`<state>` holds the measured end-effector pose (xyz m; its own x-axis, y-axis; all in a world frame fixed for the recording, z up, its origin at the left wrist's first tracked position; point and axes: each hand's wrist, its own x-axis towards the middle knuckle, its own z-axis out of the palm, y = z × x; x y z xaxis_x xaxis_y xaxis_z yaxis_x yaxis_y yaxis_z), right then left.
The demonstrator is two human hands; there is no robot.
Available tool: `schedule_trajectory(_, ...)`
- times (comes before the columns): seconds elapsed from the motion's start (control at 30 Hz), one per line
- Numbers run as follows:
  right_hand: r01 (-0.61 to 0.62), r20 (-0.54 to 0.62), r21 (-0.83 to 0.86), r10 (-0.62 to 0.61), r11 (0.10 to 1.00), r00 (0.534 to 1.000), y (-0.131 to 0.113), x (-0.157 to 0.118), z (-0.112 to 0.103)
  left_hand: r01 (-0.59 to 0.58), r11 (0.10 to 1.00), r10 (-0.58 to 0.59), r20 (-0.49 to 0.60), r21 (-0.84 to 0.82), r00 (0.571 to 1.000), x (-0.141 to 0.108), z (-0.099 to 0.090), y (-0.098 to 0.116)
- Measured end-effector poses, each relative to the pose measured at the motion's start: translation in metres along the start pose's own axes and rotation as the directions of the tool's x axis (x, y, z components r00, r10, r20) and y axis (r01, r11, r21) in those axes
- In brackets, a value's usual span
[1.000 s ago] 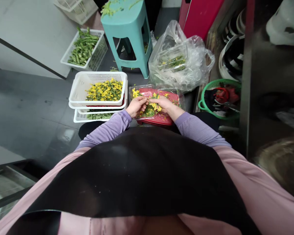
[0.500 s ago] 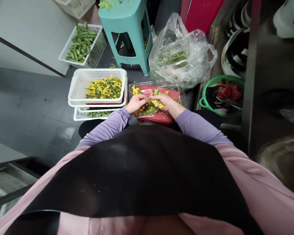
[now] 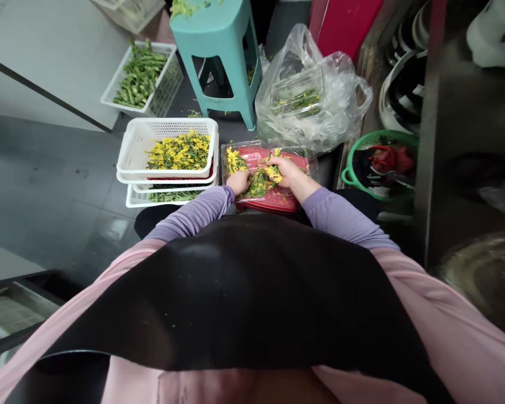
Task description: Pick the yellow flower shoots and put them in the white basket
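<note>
My right hand (image 3: pixel 287 170) is closed around a small bunch of yellow-flowered green stems (image 3: pixel 274 171). My left hand (image 3: pixel 238 182), back upward and fingers curled, reaches into a clear plastic container (image 3: pixel 224 163) close to my lap. What its fingers hold, if anything, is hidden. Yellow flowers (image 3: pixel 234 159) lie just beyond that hand, and loose green and yellow bits (image 3: pixel 257 186) are heaped to its right. Under the container is a red surface (image 3: pixel 280 200), with an open clear lid (image 3: pixel 309 160) on the right side.
To the left, stacked white baskets (image 3: pixel 128 148) hold more yellow flowers (image 3: pixel 180 150). Behind them stands a basket of green stems (image 3: pixel 139 76). A teal stool (image 3: pixel 210 33), a plastic bag (image 3: pixel 340 120) and a green basin (image 3: pixel 350 175) surround the work spot.
My left hand has moved away from my right hand, down and slightly left into the container, its fingers now curled lower. My right hand still holds the flowered stems in nearly the same place.
</note>
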<state>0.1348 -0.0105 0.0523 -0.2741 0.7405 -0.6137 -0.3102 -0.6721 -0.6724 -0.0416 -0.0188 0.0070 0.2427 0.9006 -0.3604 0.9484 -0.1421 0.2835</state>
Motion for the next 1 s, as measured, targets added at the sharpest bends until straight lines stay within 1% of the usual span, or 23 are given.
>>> schedule_trajectory(0.07,0.051,-0.023,-0.056,-0.052,0.997,0.998,0.004,0.002,-0.002,0.044,0.982,-0.052,-0.043,-0.181,0.998,-0.001,-0.007,0.001)
schedule_trajectory(0.1,0.085,-0.031,-0.118,-0.089,0.989,0.996,0.006,0.002,-0.003,0.074,0.950,-0.095,-0.056,-0.305,0.994,-0.004,-0.012,0.002)
schedule_trajectory(0.13,0.127,-0.029,-0.198,-0.136,0.972,0.990,0.008,0.003,-0.003,0.103,0.893,-0.135,-0.043,-0.438,0.990,-0.007,-0.019,0.004)
schedule_trajectory(0.2,0.223,0.028,-0.371,-0.229,0.901,0.973,0.012,0.002,-0.002,0.149,0.735,-0.170,0.034,-0.662,0.985,-0.014,-0.033,0.011)
schedule_trajectory(0.23,0.267,0.071,-0.443,-0.264,0.856,0.962,0.013,0.002,-0.001,0.152,0.663,-0.155,0.064,-0.733,0.986,-0.018,-0.040,0.015)
schedule_trajectory(0.27,0.302,0.109,-0.498,-0.287,0.813,0.952,0.014,0.001,0.000,0.137,0.612,-0.131,0.071,-0.779,0.989,-0.022,-0.046,0.020)
schedule_trajectory(0.3,0.330,0.139,-0.539,-0.305,0.775,0.942,0.013,0.001,0.002,0.112,0.589,-0.106,0.060,-0.800,0.993,-0.025,-0.051,0.023)
schedule_trajectory(0.33,0.354,0.156,-0.572,-0.326,0.740,0.932,0.012,0.002,0.003,0.076,0.594,-0.088,0.030,-0.801,0.996,-0.027,-0.056,0.026)
schedule_trajectory(0.4,0.394,0.168,-0.628,-0.378,0.671,0.911,0.009,0.003,0.003,-0.015,0.675,-0.052,-0.067,-0.738,0.996,-0.031,-0.064,0.030)
schedule_trajectory(0.47,0.432,0.184,-0.666,-0.428,0.608,0.885,0.007,0.006,0.002,-0.113,0.788,0.013,-0.167,-0.605,0.986,-0.032,-0.071,0.030)
schedule_trajectory(0.5,0.450,0.200,-0.677,-0.444,0.582,0.873,0.007,0.007,0.001,-0.151,0.828,0.051,-0.196,-0.540,0.979,-0.032,-0.075,0.029)
schedule_trajectory(0.53,0.467,0.219,-0.683,-0.453,0.561,0.864,0.007,0.007,0.000,-0.173,0.851,0.084,-0.198,-0.496,0.977,-0.031,-0.078,0.029)
schedule_trajectory(0.57,0.483,0.243,-0.684,-0.454,0.547,0.858,0.008,0.008,-0.001,-0.176,0.855,0.103,-0.174,-0.487,0.979,-0.030,-0.081,0.028)
schedule_trajectory(0.63,0.495,0.263,-0.677,-0.449,0.544,0.854,0.008,0.007,-0.001,-0.127,0.812,0.089,-0.095,-0.570,0.992,-0.025,-0.085,0.025)
schedule_trajectory(0.7,0.480,0.225,-0.650,-0.454,0.589,0.862,0.006,0.005,-0.002,-0.021,0.735,0.005,-0.025,-0.677,1.000,-0.018,-0.085,0.019)
schedule_trajectory(0.73,0.468,0.183,-0.615,-0.463,0.634,0.867,0.005,0.004,-0.002,0.038,0.722,-0.054,-0.002,-0.691,0.999,-0.015,-0.082,0.015)
schedule_trajectory(0.77,0.452,0.128,-0.562,-0.467,0.692,0.875,0.003,0.004,-0.002,0.095,0.746,-0.116,0.011,-0.659,0.993,-0.012,-0.078,0.010)
schedule_trajectory(0.8,0.434,0.073,-0.491,-0.461,0.755,0.885,0.000,0.004,-0.003,0.143,0.805,-0.166,0.013,-0.575,0.986,-0.009,-0.073,0.005)
schedule_trajectory(0.83,0.412,0.024,-0.411,-0.442,0.813,0.897,-0.002,0.004,-0.003,0.168,0.879,-0.188,0.000,-0.447,0.982,-0.007,-0.066,0.000)
schedule_trajectory(0.87,0.388,-0.017,-0.331,-0.416,0.860,0.909,-0.004,0.005,-0.004,0.163,0.943,-0.175,-0.016,-0.292,0.984,-0.006,-0.059,-0.004)
schedule_trajectory(0.9,0.363,-0.044,-0.259,-0.387,0.895,0.921,-0.005,0.006,-0.005,0.126,0.983,-0.131,-0.025,-0.137,0.991,-0.006,-0.051,-0.007)
schedule_trajectory(0.93,0.341,-0.059,-0.201,-0.359,0.918,0.931,-0.006,0.007,-0.006,0.073,0.997,-0.073,-0.021,-0.003,0.997,-0.007,-0.043,-0.008)
schedule_trajectory(1.0,0.305,-0.057,-0.132,-0.314,0.943,0.948,-0.006,0.008,-0.006,-0.029,0.985,0.026,0.017,0.170,1.000,-0.008,-0.029,-0.008)
